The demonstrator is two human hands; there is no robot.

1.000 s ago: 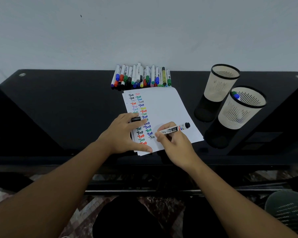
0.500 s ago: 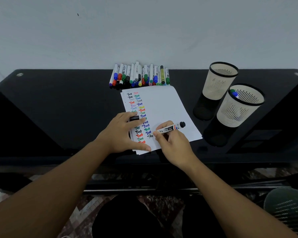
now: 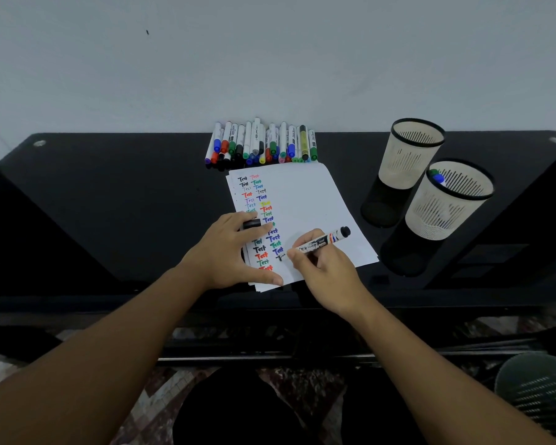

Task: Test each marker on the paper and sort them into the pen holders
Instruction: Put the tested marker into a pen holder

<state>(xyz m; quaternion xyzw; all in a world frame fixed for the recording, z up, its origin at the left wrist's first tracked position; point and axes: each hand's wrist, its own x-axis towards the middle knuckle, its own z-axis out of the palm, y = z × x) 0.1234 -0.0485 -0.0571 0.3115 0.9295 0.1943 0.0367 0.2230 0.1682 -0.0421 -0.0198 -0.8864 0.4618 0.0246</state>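
L hand [image 3: 228,252] flat on white paper sheet [image 3: 305,200] w/ fingers spread, black cap [image 3: 252,224] pinched between them. R hand [image 3: 326,268] grips black-ended white marker [image 3: 323,241], tip on paper's near part. Two cream mesh pen holders [image 3: 411,155] far right on black table [image 3: 109,194].

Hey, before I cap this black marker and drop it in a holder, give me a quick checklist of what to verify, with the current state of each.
1. Black-ended white marker gripped in the right hand: ok.
2. Its tip on the white paper sheet, new black mark complete: not ok, only a partial stroke shows.
3. Black cap ready, held in the left hand fingers: ok.
4. Paper pinned by the left hand: ok.
5. Near cream mesh pen holder upright, with room: ok, it shows a blue and a green marker end.
6. Far cream mesh pen holder contents: cannot tell.
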